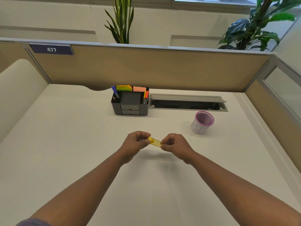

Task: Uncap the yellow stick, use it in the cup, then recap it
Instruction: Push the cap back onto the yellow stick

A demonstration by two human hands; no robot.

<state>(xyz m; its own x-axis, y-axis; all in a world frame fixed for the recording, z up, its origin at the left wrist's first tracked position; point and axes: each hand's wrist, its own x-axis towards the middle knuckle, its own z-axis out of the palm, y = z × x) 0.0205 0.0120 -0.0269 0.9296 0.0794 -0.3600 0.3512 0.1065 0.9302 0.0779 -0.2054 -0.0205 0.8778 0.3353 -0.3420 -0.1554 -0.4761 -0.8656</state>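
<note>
You hold the yellow stick (154, 142) level above the desk (68, 144), one end in each hand. Your left hand (136, 141) is closed around the opaque yellow end; your right hand (173, 143) pinches the clear amber end between thumb and fingers. Whether the cap has separated cannot be told. Beyond your right hand, and further to the right, the pink mesh cup (202, 122) stands upright, well apart from the stick. Beyond your left hand sits a black organiser (130, 102) with pens and sticky notes, beside an open cable tray (187, 102).
</note>
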